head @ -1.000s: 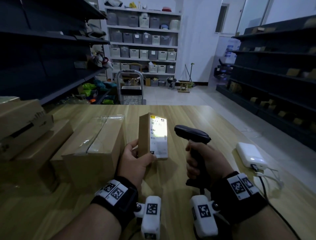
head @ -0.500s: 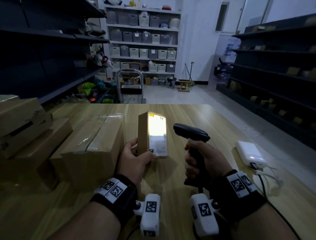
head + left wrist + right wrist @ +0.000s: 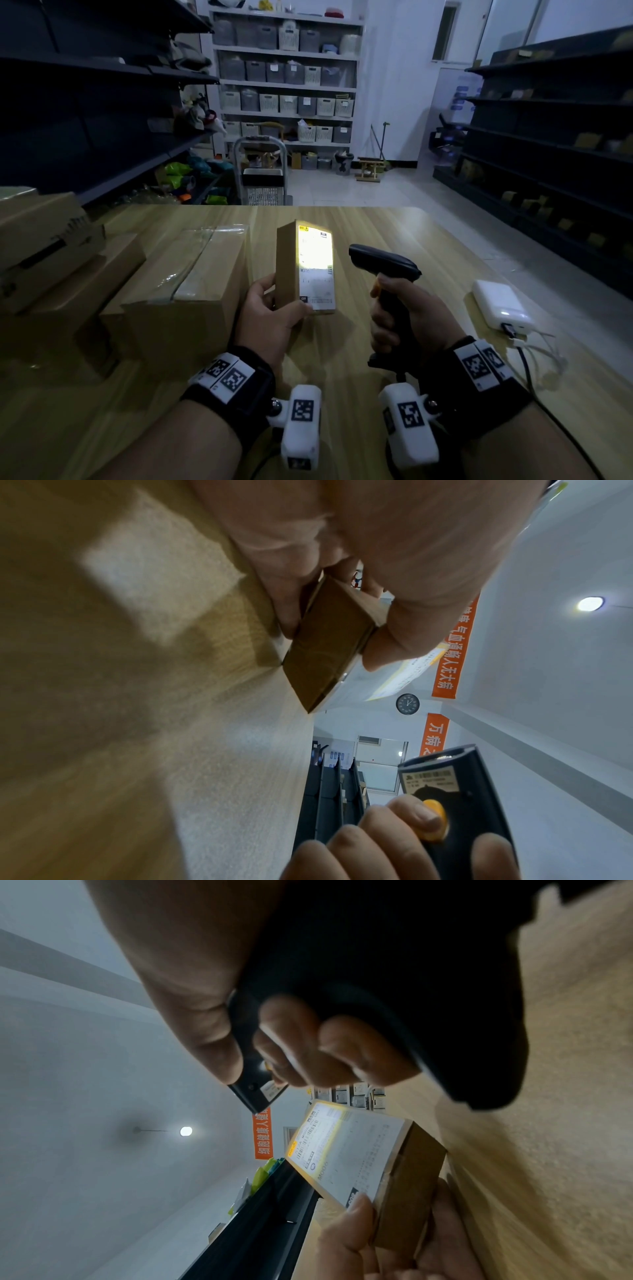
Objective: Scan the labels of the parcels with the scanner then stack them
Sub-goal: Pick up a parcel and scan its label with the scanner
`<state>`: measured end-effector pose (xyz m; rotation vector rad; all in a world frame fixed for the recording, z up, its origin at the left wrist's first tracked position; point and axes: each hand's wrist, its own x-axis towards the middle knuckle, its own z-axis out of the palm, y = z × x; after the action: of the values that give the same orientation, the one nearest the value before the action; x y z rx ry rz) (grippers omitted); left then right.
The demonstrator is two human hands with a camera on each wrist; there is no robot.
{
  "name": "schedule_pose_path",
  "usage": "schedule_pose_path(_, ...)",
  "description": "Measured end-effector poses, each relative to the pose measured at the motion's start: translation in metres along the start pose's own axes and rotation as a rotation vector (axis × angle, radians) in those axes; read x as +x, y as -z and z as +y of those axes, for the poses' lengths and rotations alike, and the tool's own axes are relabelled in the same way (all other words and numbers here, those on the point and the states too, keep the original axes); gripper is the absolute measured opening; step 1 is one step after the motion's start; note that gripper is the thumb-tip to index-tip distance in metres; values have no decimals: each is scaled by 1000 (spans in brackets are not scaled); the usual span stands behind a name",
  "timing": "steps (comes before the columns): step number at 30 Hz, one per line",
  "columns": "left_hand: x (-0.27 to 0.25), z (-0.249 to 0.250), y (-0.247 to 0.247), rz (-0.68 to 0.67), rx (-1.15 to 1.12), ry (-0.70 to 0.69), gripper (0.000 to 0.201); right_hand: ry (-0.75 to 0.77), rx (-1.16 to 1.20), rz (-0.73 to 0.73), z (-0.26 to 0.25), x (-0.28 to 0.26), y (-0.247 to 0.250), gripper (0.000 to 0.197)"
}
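Note:
My left hand (image 3: 270,311) grips a small brown parcel (image 3: 287,267) by its lower end and holds it upright above the wooden table (image 3: 342,359). Its white label (image 3: 315,263) faces right and glows under the scanner's light. My right hand (image 3: 407,315) grips the handle of a black scanner (image 3: 383,263), whose head points left at the label from a short gap. The right wrist view shows the label (image 3: 346,1148) lit at its far part, with my left thumb (image 3: 356,1218) on its near corner. In the left wrist view a finger lies on the scanner's orange trigger (image 3: 435,821).
Larger cardboard boxes (image 3: 185,284) stand on the table to the left, with more stacked at the far left (image 3: 44,240). A white power bank (image 3: 501,305) with cables lies at the right edge. Dark shelving lines both sides; a trolley (image 3: 262,178) stands beyond the table.
The light on the label has grown brighter over its upper part. Parcel and scanner have stayed almost in place, both hands keeping their hold.

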<state>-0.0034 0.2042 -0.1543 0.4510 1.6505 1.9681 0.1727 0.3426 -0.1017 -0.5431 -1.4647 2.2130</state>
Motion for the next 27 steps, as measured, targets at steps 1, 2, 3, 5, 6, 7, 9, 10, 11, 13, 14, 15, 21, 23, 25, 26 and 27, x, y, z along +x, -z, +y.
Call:
schedule_pose_path(1, 0, 0, 0, 1, -1, 2, 94, -7, -3, 3, 0, 1, 0, 31)
schedule_pose_path(2, 1, 1, 0, 3, -4, 3, 97, -14, -4, 9, 0, 1, -1, 32)
schedule_pose_path(3, 1, 1, -1, 9, -10, 7, 101, -22, -3, 18, 0, 2, -2, 34)
schedule_pose_path(5, 2, 1, -1, 11, -13, 9, 102, -36, 2, 41, 0, 3, -3, 39)
schedule_pose_path(6, 1, 1, -1, 9, -14, 6, 99, -38, 4, 49, 0, 4, -3, 40)
schedule_pose_path(7, 1, 1, -1, 10, -18, 3, 96, -36, 6, 55, 1, 4, -4, 40)
schedule_pose_path(9, 2, 0, -2, 15, -29, 5, 90, -37, 13, 63, 1, 3, -5, 36)
schedule_pose_path(10, 3, -1, -3, 18, -40, 9, 85, -44, 18, 68, 0, 4, -5, 33)
schedule_pose_path(11, 4, -1, -3, 21, -56, 11, 81, -57, 26, 77, 0, 4, -5, 30)
schedule_pose_path(13, 5, -2, -2, 23, -88, 15, 78, -82, 51, 87, 1, 6, -4, 29)
schedule_pose_path(14, 5, -1, -2, 18, -96, 19, 79, -86, 62, 87, 1, 7, -4, 30)
schedule_pose_path(15, 5, -1, -1, 10, -95, 27, 79, -90, 72, 89, 1, 7, -3, 31)
schedule_pose_path(21, 4, -4, 1, 9, -80, 38, 79, -35, 114, 14, 3, 4, -2, 33)
schedule_pose_path(23, 4, -3, 0, 16, -82, 32, 78, -20, 111, -3, 2, 3, -2, 32)
schedule_pose_path(25, 3, -2, -1, 14, -84, 28, 77, -13, 92, -12, 3, 3, -1, 31)
schedule_pose_path(26, 3, -2, -1, 13, -81, 24, 77, -11, 84, -15, 2, 2, -1, 31)
schedule_pose_path(27, 3, -2, -1, 16, -75, 23, 77, -9, 79, -18, 2, 2, -1, 31)
